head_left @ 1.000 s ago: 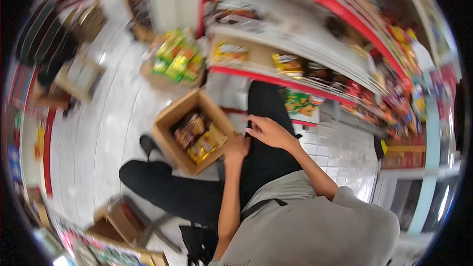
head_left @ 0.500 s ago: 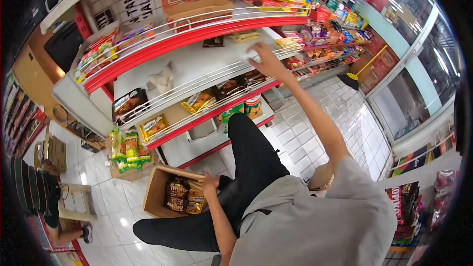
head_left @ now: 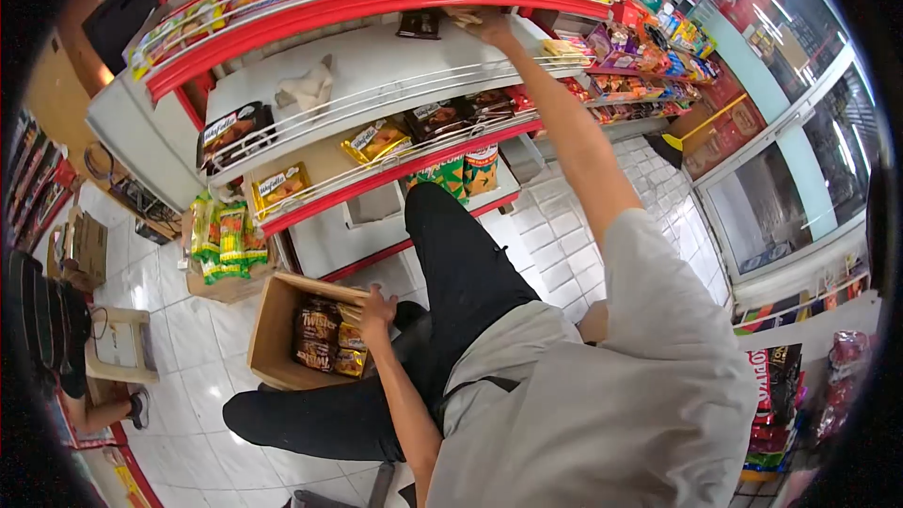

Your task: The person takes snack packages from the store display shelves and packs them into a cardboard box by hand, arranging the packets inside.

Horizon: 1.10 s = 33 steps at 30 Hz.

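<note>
My right hand (head_left: 489, 30) reaches onto the white middle shelf (head_left: 376, 75), under the red-edged upper one. Its fingertips are at a pale yellow pack (head_left: 461, 15), and whether they grip it I cannot tell. A dark pack (head_left: 419, 24) lies just left of these fingers. Farther left on that shelf are a crumpled whitish cloth (head_left: 307, 87) and dark Wafello packs (head_left: 235, 132). Low down, my left hand (head_left: 378, 309) has its fingers on the edge of an open cardboard box (head_left: 273, 325). Brown Twister packs (head_left: 317, 334) and gold packs (head_left: 351, 360) lie inside.
Wire rails (head_left: 376, 111) run along the shelf fronts. Yellow Wafello packs (head_left: 376, 139) sit on the lower shelf. Green and yellow snack packs (head_left: 230, 230) stand left of the box. A person (head_left: 56, 329) is at far left near a stool (head_left: 120, 348). A broom (head_left: 670, 146) leans by the glass door.
My right hand has moved up and deeper over the shelf to the pale yellow pack; the white thing at its fingers earlier no longer shows. My left hand stays at the box edge. The view has shifted.
</note>
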### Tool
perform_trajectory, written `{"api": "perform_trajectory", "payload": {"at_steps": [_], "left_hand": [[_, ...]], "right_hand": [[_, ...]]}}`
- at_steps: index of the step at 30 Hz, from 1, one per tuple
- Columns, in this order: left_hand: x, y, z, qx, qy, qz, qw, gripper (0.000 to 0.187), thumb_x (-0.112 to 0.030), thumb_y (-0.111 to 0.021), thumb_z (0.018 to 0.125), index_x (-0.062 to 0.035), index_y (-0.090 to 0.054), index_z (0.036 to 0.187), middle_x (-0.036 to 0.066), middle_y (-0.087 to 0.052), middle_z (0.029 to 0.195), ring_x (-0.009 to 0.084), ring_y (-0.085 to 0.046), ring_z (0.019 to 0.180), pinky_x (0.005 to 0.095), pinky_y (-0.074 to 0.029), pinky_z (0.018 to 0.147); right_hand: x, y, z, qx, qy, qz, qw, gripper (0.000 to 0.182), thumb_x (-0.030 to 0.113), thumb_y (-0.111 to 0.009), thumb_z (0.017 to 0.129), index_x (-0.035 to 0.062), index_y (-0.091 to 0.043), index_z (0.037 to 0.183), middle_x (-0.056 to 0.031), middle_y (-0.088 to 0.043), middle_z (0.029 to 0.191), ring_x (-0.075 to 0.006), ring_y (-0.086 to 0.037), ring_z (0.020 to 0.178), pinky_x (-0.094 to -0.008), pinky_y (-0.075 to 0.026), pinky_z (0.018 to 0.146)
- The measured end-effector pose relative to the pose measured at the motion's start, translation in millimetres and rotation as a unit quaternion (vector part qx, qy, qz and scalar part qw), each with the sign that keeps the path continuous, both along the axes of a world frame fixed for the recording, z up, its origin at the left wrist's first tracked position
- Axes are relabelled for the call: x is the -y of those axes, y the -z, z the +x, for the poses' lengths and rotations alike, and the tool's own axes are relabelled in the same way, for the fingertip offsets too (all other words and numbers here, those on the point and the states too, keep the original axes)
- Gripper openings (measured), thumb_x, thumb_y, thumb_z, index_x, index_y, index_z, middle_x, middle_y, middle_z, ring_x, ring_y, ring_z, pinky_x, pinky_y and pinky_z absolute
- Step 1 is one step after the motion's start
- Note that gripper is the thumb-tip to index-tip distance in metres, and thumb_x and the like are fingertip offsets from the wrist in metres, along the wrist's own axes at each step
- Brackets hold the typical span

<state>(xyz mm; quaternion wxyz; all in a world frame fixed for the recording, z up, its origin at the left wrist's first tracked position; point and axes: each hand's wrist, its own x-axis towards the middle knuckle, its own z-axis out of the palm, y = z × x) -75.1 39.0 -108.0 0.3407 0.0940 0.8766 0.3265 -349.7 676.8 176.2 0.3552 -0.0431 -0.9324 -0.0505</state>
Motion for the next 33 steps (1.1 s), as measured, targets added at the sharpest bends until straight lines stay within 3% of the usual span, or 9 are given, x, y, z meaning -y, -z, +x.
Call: {"api": "perform_trajectory", "payload": {"at_steps": [5, 7, 9, 12, 16, 20, 24, 28, 33], "left_hand": [[-0.6, -27.5, 6.3, -0.007, -0.02, -0.021, 1.0, 0.059, -0.037, -0.066, 0.096, -0.0074, -0.047, 0.143, 0.034, -0.06, 0.134, 0.0505, -0.06, 0.121, 0.0551, -0.05, 0.101], [3.2, -22.6, 6.1, -0.006, -0.026, -0.013, 1.0, 0.059, -0.038, -0.065, 0.096, -0.0076, -0.047, 0.143, 0.032, -0.06, 0.136, 0.0495, -0.06, 0.122, 0.0549, -0.05, 0.101], [4.1, -8.1, 5.7, 0.0, -0.027, -0.001, 1.0, 0.059, -0.04, -0.065, 0.096, -0.0082, -0.048, 0.143, 0.029, -0.059, 0.14, 0.0475, -0.06, 0.124, 0.0543, -0.05, 0.102], [-1.4, 73.3, 9.0, -0.112, -0.046, 0.006, 0.993, 0.06, -0.042, -0.064, 0.095, -0.0105, -0.048, 0.144, 0.027, -0.058, 0.142, 0.0469, -0.058, 0.127, 0.0537, -0.05, 0.103], [-2.6, 3.6, 19.0, -0.084, -0.068, -0.055, 0.993, 0.057, -0.041, -0.067, 0.093, -0.0141, -0.053, 0.142, 0.027, -0.063, 0.132, 0.044, -0.061, 0.123, 0.0504, -0.051, 0.105], [-30.2, -62.0, 52.5, -0.116, -0.065, -0.244, 0.961, 0.058, -0.044, -0.065, 0.094, -0.0095, -0.058, 0.14, 0.027, -0.059, 0.139, 0.0469, -0.058, 0.126, 0.0692, -0.044, 0.104], [-50.7, -64.8, 82.4, -0.128, -0.075, -0.217, 0.965, 0.066, -0.044, -0.057, 0.099, -0.0061, -0.047, 0.153, 0.024, -0.04, 0.159, 0.0508, -0.035, 0.145, 0.0844, -0.031, 0.101], [-63.4, -41.9, 88.7, -0.137, -0.038, -0.261, 0.955, 0.068, -0.041, -0.052, 0.102, -0.0079, -0.038, 0.16, 0.021, -0.028, 0.167, 0.0505, -0.02, 0.153, 0.0869, -0.026, 0.103], [-60.1, -53.4, 77.8, -0.045, -0.007, -0.264, 0.964, 0.067, -0.039, -0.049, 0.104, -0.0072, -0.035, 0.161, 0.02, -0.022, 0.169, 0.0483, -0.017, 0.155, 0.0873, -0.026, 0.103]], "right_hand": [[36.7, -37.7, 43.5, 0.05, 0.0, -0.033, 0.998, 0.07, 0.052, -0.078, 0.078, 0.0148, -0.065, 0.137, -0.0172, -0.072, 0.123, -0.0372, -0.07, 0.108, -0.0435, -0.055, 0.095], [66.0, -49.0, 76.6, 0.019, -0.163, -0.118, 0.979, 0.057, 0.043, -0.081, 0.079, 0.0136, -0.071, 0.127, -0.0183, -0.073, 0.119, -0.0384, -0.07, 0.104, -0.0462, -0.054, 0.091], [102.4, -65.8, 107.9, 0.053, -0.118, -0.101, 0.986, 0.048, 0.019, -0.08, 0.084, 0.0056, -0.066, 0.129, -0.0183, -0.068, 0.126, -0.0349, -0.064, 0.118, -0.0417, -0.05, 0.101], [217.5, -81.9, 186.1, -0.153, -0.177, 0.054, 0.971, 0.044, 0.007, -0.078, 0.086, 0.0107, -0.071, 0.129, -0.0176, -0.062, 0.126, -0.0374, -0.058, 0.121, -0.045, -0.047, 0.103], [369.2, -82.0, 278.4, -0.099, -0.134, -0.082, 0.983, 0.052, -0.007, -0.074, 0.082, 0.013, -0.07, 0.13, -0.0153, -0.063, 0.134, -0.0334, -0.057, 0.131, -0.0425, -0.047, 0.106], [476.4, -12.6, 303.6, 0.015, -0.331, -0.214, 0.919, 0.054, -0.009, -0.074, 0.078, 0.0111, -0.07, 0.128, -0.0145, -0.062, 0.142, -0.0326, -0.058, 0.132, -0.0409, -0.046, 0.11], [567.0, 53.6, 275.3, 0.397, -0.444, -0.306, 0.743, 0.045, 0.002, -0.072, 0.087, 0.0097, -0.069, 0.132, -0.0157, -0.058, 0.147, -0.035, -0.059, 0.13, -0.0409, -0.048, 0.108], [622.0, 187.3, 230.7, 0.524, -0.462, -0.187, 0.691, 0.036, 0.018, -0.065, 0.097, -0.0016, -0.066, 0.127, -0.0189, -0.057, 0.141, -0.039, -0.06, 0.124, -0.045, -0.048, 0.105], [635.1, 328.0, 200.8, 0.57, -0.541, 0.099, 0.61, 0.03, 0.007, -0.064, 0.087, -0.0062, -0.064, 0.114, -0.0282, -0.062, 0.124, -0.0444, -0.067, 0.102, -0.0515, -0.054, 0.085]]}}
